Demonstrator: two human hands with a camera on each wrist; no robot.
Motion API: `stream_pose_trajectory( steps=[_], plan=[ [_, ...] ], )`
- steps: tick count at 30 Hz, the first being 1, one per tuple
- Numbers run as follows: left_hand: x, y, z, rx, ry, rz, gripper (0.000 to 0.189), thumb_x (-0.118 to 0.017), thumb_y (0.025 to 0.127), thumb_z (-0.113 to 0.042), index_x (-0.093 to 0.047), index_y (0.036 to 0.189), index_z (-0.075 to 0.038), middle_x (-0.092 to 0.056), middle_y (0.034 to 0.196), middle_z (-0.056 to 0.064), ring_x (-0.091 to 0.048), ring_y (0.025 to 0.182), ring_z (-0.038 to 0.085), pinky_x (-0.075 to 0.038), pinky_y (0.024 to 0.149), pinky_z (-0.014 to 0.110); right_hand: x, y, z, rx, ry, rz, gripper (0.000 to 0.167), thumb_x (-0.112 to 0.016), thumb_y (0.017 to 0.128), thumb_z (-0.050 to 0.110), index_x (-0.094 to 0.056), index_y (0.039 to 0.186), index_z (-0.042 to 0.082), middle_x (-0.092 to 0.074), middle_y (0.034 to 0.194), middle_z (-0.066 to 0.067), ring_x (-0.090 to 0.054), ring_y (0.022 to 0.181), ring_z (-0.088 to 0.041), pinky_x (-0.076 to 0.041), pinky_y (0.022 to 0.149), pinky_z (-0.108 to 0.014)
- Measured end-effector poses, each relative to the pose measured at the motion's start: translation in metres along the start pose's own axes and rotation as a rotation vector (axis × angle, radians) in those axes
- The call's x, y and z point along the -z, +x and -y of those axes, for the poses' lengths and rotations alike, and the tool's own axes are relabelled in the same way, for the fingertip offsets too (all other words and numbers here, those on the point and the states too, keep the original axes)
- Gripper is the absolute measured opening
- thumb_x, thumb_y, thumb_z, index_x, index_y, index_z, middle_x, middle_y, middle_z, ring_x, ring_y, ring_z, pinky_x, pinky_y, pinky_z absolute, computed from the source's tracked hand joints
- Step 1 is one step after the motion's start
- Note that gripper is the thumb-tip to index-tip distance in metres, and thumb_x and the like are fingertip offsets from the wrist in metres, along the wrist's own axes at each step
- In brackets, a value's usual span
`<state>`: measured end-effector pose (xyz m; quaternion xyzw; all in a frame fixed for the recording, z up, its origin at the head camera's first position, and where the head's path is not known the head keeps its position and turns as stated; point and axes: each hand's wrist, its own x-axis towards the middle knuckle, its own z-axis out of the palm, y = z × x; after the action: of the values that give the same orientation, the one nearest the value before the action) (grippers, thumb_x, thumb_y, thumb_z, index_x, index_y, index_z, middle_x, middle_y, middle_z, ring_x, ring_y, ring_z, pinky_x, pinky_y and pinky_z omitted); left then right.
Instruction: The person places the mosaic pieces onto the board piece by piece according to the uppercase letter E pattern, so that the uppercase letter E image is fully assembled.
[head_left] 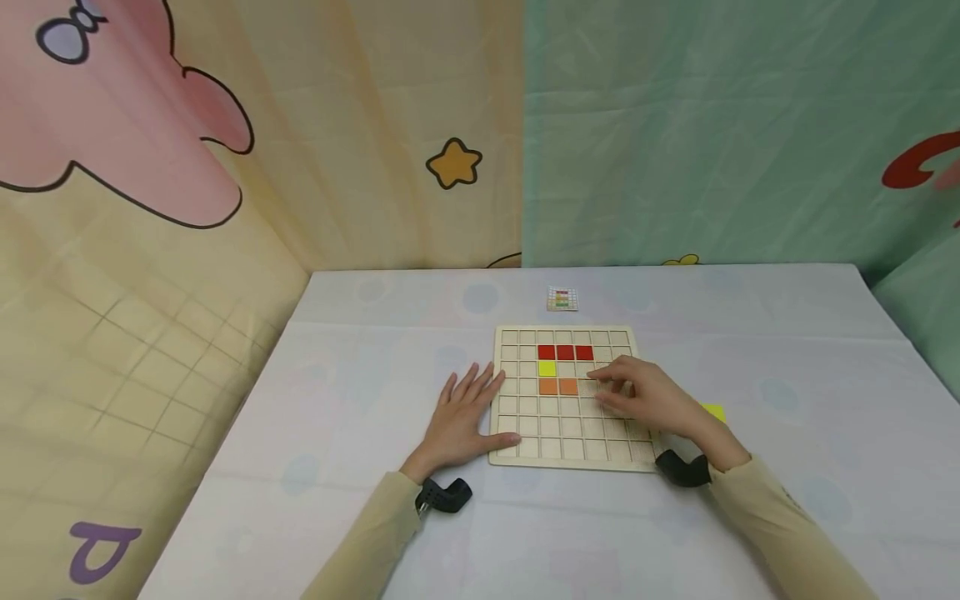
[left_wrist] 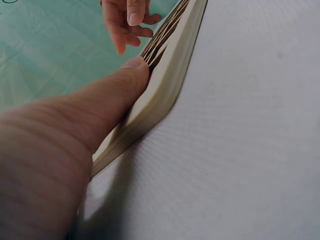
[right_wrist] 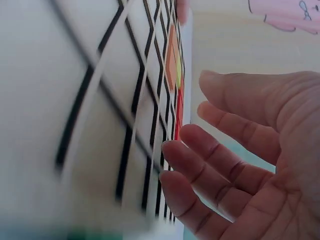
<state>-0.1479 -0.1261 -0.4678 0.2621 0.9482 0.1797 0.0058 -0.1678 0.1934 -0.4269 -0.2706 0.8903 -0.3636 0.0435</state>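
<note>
Ahead of you, two cloth hangings meet at a vertical seam: cream cloth [head_left: 360, 125] left, green cloth [head_left: 712, 125] right, both lightly creased. Each turns a corner toward you at its outer side. Prints on the cream: large pink cartoon figure [head_left: 142, 108] outlined in black; orange star [head_left: 453, 163]; line grid [head_left: 157, 367] low on your left; purple letter-like mark [head_left: 105, 530] below that. Red print [head_left: 900, 172] at your far right, on green. Your table [head_left: 315, 400] wears a white cover with pale bluish dots [head_left: 302, 473]. Light soft, fairly even.
</note>
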Motion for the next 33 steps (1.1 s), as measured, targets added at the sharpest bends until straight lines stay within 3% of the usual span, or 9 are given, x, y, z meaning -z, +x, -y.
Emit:
stream_pose_trajectory(
  steps=[4,8,14,22,29,33],
  plan=[
    [0.001,0.000,0.000,0.007,0.000,0.003,0.095,-0.059,0.082,-0.064,-0.021,0.152,-0.012,-0.015,0.157,0.006,-0.005,0.143,0.026,0.001,0.112,0.047,0.019,-0.018,-0.011,-0.046,-0.033,-0.029,0.027,-0.068,0.090,0.016,-0.067,0.114,0.004,-0.060,0.097,0.001,-0.056,0.081,-0.014,-0.048,0.061,-0.027],
    [0.001,-0.001,0.001,0.000,-0.009,-0.004,0.094,-0.059,0.082,-0.063,-0.022,0.152,-0.012,-0.016,0.157,0.007,-0.005,0.143,0.026,0.001,0.112,0.048,0.039,-0.034,-0.024,-0.113,-0.034,-0.005,0.025,-0.069,0.089,0.016,-0.067,0.110,0.003,-0.060,0.095,-0.002,-0.058,0.073,-0.014,-0.050,0.058,-0.028],
    [0.002,0.000,0.001,0.006,-0.010,0.004,0.094,-0.058,0.082,-0.064,-0.022,0.152,-0.012,-0.015,0.157,0.006,-0.004,0.143,0.025,0.002,0.112,0.047,0.058,-0.048,-0.036,-0.133,-0.105,0.024,0.025,-0.077,0.081,0.020,-0.070,0.101,0.007,-0.062,0.095,0.001,-0.056,0.080,-0.014,-0.048,0.066,-0.029],
    [0.001,0.001,0.000,0.004,-0.009,0.002,0.094,-0.058,0.082,-0.064,-0.022,0.152,-0.013,-0.016,0.157,0.006,-0.005,0.143,0.025,0.001,0.112,0.048,0.061,-0.050,-0.040,-0.208,-0.146,0.027,0.023,-0.081,0.076,0.018,-0.070,0.095,0.010,-0.060,0.090,0.003,-0.051,0.080,-0.017,-0.045,0.069,-0.033],
    [0.001,0.001,-0.001,-0.001,-0.021,-0.001,0.094,-0.058,0.082,-0.064,-0.023,0.152,-0.012,-0.017,0.157,0.007,-0.005,0.143,0.027,0.001,0.112,0.049,0.055,-0.046,-0.040,-0.333,-0.206,-0.045,0.031,-0.081,0.075,0.030,-0.065,0.087,0.006,-0.055,0.077,-0.001,-0.048,0.071,-0.018,-0.041,0.062,-0.032],
    [0.000,0.001,-0.002,-0.005,-0.022,-0.004,0.094,-0.058,0.082,-0.064,-0.023,0.152,-0.012,-0.017,0.156,0.007,-0.006,0.143,0.027,0.001,0.112,0.049,0.052,-0.045,-0.038,-0.368,-0.216,-0.066,0.033,-0.082,0.075,0.031,-0.066,0.085,0.003,-0.058,0.080,-0.003,-0.052,0.074,-0.022,-0.044,0.064,-0.036]
  ],
)
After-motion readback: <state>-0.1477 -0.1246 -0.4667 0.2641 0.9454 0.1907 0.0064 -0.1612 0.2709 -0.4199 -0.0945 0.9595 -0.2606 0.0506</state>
